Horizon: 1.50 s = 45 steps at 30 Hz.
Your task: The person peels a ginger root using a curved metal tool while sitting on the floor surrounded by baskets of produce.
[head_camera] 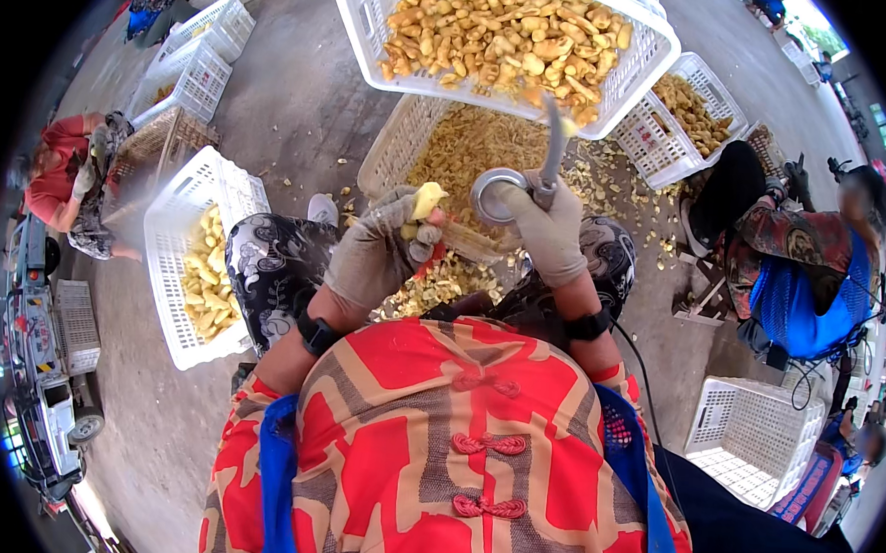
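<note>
My left hand [385, 240], in a soiled glove, holds a pale yellow peeled root piece [428, 199] between thumb and fingers. In my gloved right hand [553, 226] is a knife with a curved blade [554, 143], pointing away from me; a bit of pale root seems to cling near its tip. A round metal ring or cup [497, 195] sits at the thumb of that hand. Beyond my hands, a white plastic crate [609, 124] of unpeeled brown-yellow roots [501, 35] rests over a basket [389, 150] full of peelings [480, 139].
A white crate [162, 262] with peeled roots [210, 279] stands at my left. Peelings [442, 284] lie between my legs. Co-workers sit at left [65, 174] and right [797, 250]. Another root crate [646, 137] stands at upper right, an empty-looking crate [758, 436] at lower right. A cable [645, 370] hangs beside my right arm.
</note>
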Tool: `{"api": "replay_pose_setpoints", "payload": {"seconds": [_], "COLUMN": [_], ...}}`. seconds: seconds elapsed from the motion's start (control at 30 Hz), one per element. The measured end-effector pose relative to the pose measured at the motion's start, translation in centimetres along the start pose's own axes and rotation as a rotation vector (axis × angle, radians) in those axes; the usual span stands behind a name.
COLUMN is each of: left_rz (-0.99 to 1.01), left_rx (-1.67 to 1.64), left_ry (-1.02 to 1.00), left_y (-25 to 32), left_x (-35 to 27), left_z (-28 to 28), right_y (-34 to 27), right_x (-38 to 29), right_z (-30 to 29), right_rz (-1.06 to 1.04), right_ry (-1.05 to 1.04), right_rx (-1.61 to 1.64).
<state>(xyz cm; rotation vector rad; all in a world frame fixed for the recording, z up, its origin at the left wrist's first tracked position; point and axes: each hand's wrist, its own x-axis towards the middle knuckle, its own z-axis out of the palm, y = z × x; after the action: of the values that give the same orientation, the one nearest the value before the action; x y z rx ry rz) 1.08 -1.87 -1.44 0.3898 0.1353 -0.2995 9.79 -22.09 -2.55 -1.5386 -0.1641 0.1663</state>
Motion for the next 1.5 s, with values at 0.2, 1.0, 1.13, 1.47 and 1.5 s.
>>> {"api": "replay_pose_setpoints", "payload": {"seconds": [0.2, 1.0, 1.13, 1.47, 1.5], "left_rz": [-0.049, 0.071, 0.069, 0.44, 0.583], "left_rx": [0.024, 0.236, 0.231, 0.288, 0.47], "left_ry": [0.031, -0.24, -0.095, 0.156, 0.241], "left_y": [-0.3, 0.0, -0.4, 10.6, 13.3], "left_x": [0.1, 0.4, 0.6, -2.3, -3.9], "left_z": [0.7, 1.3, 0.4, 0.1, -1.1], "right_y": [-2.9, 0.5, -2.9, 0.5, 0.9], "right_x": [-1.3, 1.9, 1.5, 4.2, 4.2], "right_z": [1.2, -1.4, -0.4, -2.0, -2.6], "right_rz": [-0.142, 0.178, 0.127, 0.111, 0.119], "right_ry": [-0.184, 0.081, -0.048, 0.061, 0.103], "right_rx": [0.072, 0.393, 0.399, 0.501, 0.544]}}
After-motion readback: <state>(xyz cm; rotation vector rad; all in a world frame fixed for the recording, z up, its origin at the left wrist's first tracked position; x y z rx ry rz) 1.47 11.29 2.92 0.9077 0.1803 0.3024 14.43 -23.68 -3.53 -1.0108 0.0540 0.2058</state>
